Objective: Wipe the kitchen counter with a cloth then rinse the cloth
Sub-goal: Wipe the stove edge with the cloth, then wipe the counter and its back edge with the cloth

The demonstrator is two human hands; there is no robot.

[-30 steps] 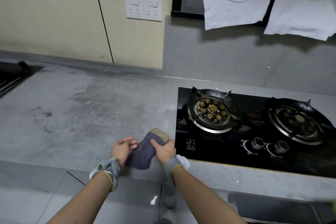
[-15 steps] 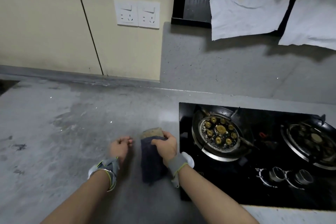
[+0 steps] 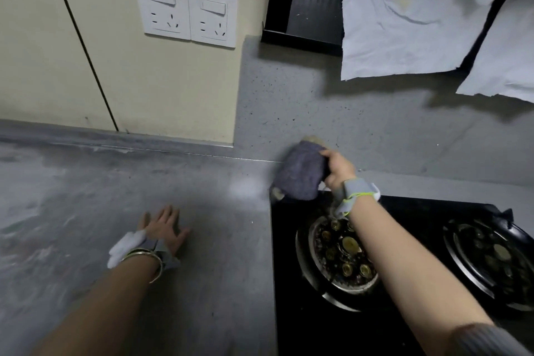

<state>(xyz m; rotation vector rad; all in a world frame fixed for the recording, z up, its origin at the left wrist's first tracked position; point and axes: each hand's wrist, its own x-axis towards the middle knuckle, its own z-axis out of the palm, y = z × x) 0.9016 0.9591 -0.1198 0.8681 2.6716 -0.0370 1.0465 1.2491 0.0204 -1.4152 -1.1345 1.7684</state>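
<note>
The left hand (image 3: 163, 227) lies flat on the grey kitchen counter (image 3: 86, 196), fingers spread, grasping nothing, partway between the counter's front and back edges. On the wall above, two white sockets (image 3: 189, 11) sit side by side. Further right, the right hand (image 3: 338, 169) clenches a purple-grey cloth (image 3: 300, 175) at the counter's back edge, by the back left corner of the black gas hob (image 3: 404, 283). Two white paper sheets (image 3: 410, 17) hang above.

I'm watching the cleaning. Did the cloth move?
Yes. The cloth went away from the counter's front edge, up along the stove to the back wall.
</note>
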